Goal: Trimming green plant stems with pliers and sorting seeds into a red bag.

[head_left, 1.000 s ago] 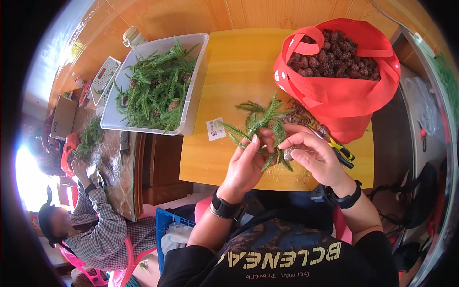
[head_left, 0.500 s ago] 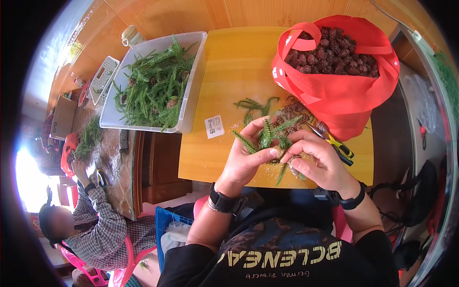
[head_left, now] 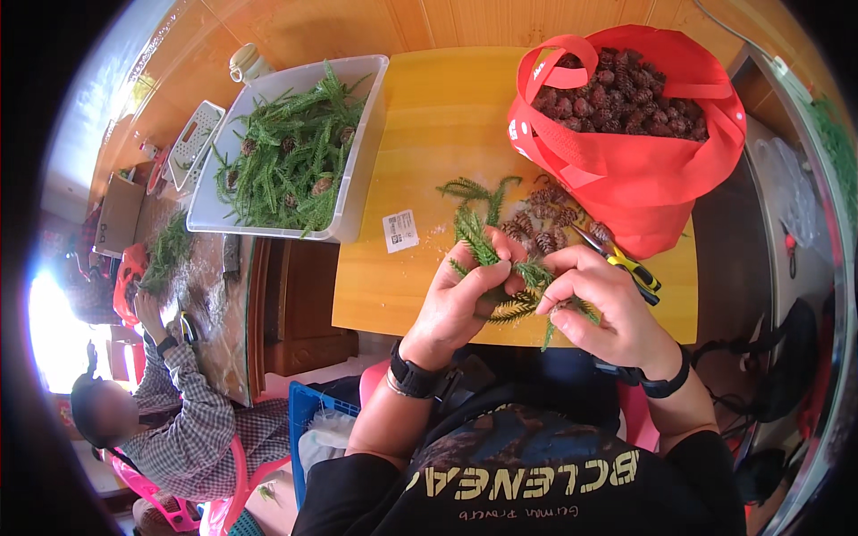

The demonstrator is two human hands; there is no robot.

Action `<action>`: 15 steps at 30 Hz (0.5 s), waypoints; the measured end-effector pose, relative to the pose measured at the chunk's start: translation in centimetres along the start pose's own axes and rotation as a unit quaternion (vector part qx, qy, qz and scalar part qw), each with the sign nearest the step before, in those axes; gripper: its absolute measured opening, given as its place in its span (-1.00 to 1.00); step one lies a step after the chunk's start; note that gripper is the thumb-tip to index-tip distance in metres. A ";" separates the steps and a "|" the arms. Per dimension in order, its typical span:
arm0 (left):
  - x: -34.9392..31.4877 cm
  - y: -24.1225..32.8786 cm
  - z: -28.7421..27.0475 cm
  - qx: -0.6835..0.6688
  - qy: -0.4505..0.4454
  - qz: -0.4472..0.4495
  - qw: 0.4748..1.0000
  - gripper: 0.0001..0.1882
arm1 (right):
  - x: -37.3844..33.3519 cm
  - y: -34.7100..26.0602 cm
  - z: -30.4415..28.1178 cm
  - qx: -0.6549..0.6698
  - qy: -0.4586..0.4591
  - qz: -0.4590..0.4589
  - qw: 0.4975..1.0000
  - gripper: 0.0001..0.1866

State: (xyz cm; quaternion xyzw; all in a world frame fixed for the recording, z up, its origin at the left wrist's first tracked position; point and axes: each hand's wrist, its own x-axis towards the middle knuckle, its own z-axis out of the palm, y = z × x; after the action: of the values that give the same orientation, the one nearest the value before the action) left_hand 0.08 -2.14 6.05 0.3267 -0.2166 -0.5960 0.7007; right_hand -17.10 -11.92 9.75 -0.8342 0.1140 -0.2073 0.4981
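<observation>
- Yellow tabletop point(head_left: 438, 107): biggest thing in front of me, wood-grained, crumbs near its front edge.
- Red fabric bag point(head_left: 648, 192): right rear of tabletop, handles up, heaped with reddish-brown pine cones point(head_left: 635, 103).
- Translucent plastic bin point(head_left: 368, 147): left rear, full of green conifer sprigs point(head_left: 286, 161), a few cones among them.
- Left hand point(head_left: 460, 299): over the front edge, thumb and fingers closed on the held sprig, no wide gap.
- Right hand point(head_left: 617, 308): just beside it, fingers curled, thumb and index narrow, pinching the sprig's right part; exact grip point hidden.
- Held conifer sprig point(head_left: 534, 275): green, several short-needled branches fanning out, tips lighter in places. It's up between both hands, above the front of the tabletop; one branch rises past the left fingers, others spread between the hands, needles poke out beyond the right fingertips. Brownish bit there too, mostly covered, can't tell what.
- Pliers point(head_left: 639, 272): yellow-and-black handles, beside the bag.
- Loose sprig point(head_left: 494, 201): flat behind the hands.
- White label point(head_left: 400, 230): left of the hands.
- Loose pine cones point(head_left: 545, 219): small cluster by the bag.
</observation>
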 end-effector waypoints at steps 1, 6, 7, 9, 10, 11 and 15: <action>0.0 0.0 -0.1 0.000 0.000 0.000 1.000 -0.90 | 0.0 -0.2 0.0 -0.013 0.002 -0.009 1.000 -0.87; -0.3 -0.3 -0.2 0.041 -0.070 0.078 0.994 -0.73 | 0.0 -1.0 0.4 -0.035 0.001 -0.025 0.999 -0.87; -0.3 -0.3 -0.4 0.040 -0.071 0.079 0.994 -0.73 | 0.0 -1.1 0.5 -0.042 0.001 -0.036 0.998 -0.87; -0.3 -0.3 -0.7 0.099 -0.094 0.105 0.985 -0.63 | -0.1 -1.2 0.6 -0.051 -0.002 -0.040 0.998 -0.87; -0.4 -0.2 -0.6 0.098 -0.095 0.106 0.985 -0.63 | -0.1 -1.2 0.7 -0.058 -0.005 -0.044 0.997 -0.87; -0.5 -0.1 -0.5 0.096 -0.075 0.088 0.989 -0.61 | -0.2 -1.3 0.7 -0.060 -0.006 -0.044 0.997 -0.87; -0.6 -0.1 -0.3 0.125 -0.047 0.098 0.986 -0.65 | -0.3 -1.7 0.2 -0.028 -0.029 0.000 0.999 -0.89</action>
State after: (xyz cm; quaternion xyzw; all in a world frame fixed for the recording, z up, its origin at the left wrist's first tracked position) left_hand 0.15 -1.52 5.82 0.3607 -0.3535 -0.5072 0.6983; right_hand -17.31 -10.82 11.13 -0.8538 0.1049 -0.1795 0.4774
